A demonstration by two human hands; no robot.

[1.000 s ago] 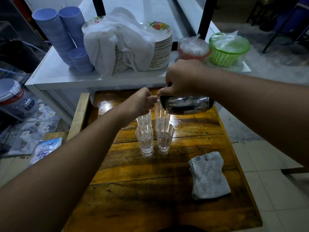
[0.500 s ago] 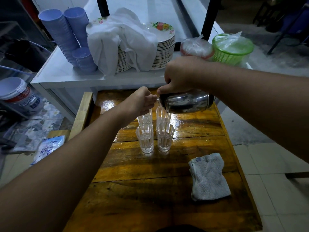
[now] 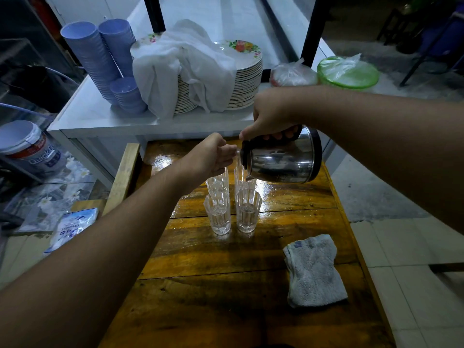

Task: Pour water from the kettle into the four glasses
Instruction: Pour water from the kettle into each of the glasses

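kettle: steel, tipped over far-right glass | glasses: four, clustered upright

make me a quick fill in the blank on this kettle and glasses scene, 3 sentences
1. The kettle is held tilted by the person's ______ hand.
2. The number of glasses standing on the wooden table is ______.
3. The folded grey towel lies on the table to the ______ of the glasses.

Missing words: right; four; right
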